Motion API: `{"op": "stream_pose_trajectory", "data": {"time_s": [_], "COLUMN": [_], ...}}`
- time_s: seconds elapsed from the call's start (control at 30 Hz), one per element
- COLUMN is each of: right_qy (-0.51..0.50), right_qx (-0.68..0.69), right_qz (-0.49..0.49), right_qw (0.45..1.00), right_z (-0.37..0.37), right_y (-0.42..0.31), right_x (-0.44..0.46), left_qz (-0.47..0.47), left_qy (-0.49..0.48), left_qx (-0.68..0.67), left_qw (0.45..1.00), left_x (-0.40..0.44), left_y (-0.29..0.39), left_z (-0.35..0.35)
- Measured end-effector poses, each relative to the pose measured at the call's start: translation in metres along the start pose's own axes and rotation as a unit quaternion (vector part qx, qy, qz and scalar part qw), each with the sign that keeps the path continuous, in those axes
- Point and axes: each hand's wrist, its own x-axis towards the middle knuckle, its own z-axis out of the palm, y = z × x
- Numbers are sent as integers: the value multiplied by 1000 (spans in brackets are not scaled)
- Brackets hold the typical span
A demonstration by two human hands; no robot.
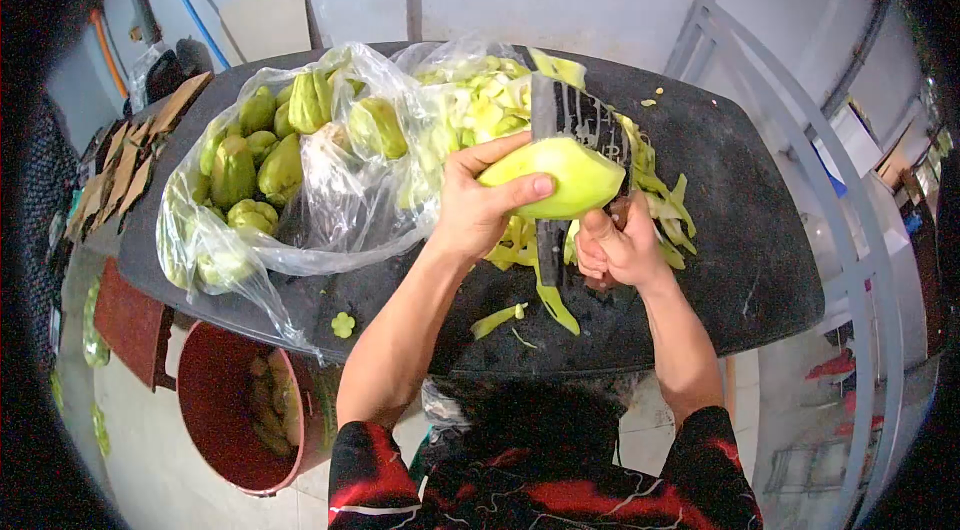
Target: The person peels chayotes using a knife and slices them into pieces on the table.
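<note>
in the head view, the left grip (490, 198) is clamped on a pale green fruit (562, 173), fingers behind and thumb on top; the right grip (622, 242) is wrapped round the handle of a broad knife (590, 115), its wet blade rising behind the fruit. the fruit sits between the two grips, raised over the surface (755, 230). it looks slick, so it could twist out from under the left thumb; a slip of the blade could then reach the fingers hidden behind it. a wet handle might turn in the right grip. the loose peel strip (556, 310) below the grips could slide if pressed.

left of the left grip, the plastic bag (345, 195) crowds the room and its thin film could snag a wrist. peelings (490, 100) heap beyond both grips. the freest room lies right of the right grip, out to the rounded edge, with the grey rail (850, 200) just past it; the near edge runs under the forearms.
</note>
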Motion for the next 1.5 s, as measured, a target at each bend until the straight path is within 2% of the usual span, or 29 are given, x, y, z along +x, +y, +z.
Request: {"op": "stream_pose_trajectory", "data": {"time_s": [0.07,0.13,0.2,0.27,0.33,0.4,0.47,0.57,0.63,0.73,0.83,0.93,1.07,1.13,1.17,1.27,1.43,1.5], "right_qy": [45,46,-25,-17,10,24,-2,-11,-19,8,14,14,26,3,8,-31,-36,-39], "right_qx": [64,52,-5,-11,8,13,3,-12,-19,11,10,-8,-9,-15,-13,-28,-29,-10], "right_qz": [-58,-63,31,51,26,-10,-9,-3,-1,4,-8,-10,-6,33,44,93,86,90], "right_qw": [995,996,999,998,1000,1000,1000,1000,1000,1000,1000,1000,1000,999,999,995,995,995], "right_z": [9,5,-12,-8,6,13,10,4,5,10,8,10,5,-3,-3,-4,-6,-7], "right_y": [16,9,-1,2,13,14,12,9,6,3,6,10,9,2,-1,-2,4,9], "right_x": [1,1,1,-1,3,6,4,1,2,-1,0,-1,0,0,-2,-4,-3,-1], "left_qz": [58,55,58,28,24,48,61,25,-1,27,45,47,22,27,-29,-85,-33,-28], "left_qy": [36,28,23,-29,-24,-5,-8,-47,-107,-57,-65,-31,2,-116,-95,-53,-55,-23], "left_qx": [-84,-73,-65,116,69,-88,-85,-76,-36,-39,-17,-49,-28,41,-8,-12,-8,-15], "left_qw": [994,995,996,992,997,995,995,996,994,997,997,997,999,992,995,995,998,999], "left_x": [-1,0,1,2,2,2,1,1,1,-1,3,1,5,3,2,-5,-2,-4], "left_y": [-5,-9,-6,3,-3,-4,-6,0,5,-4,-12,-23,-20,2,4,3,-11,-14], "left_z": [10,6,0,-11,-8,-2,-3,-9,-12,-7,-9,-6,-8,-8,-11,-9,-8,-6]}}
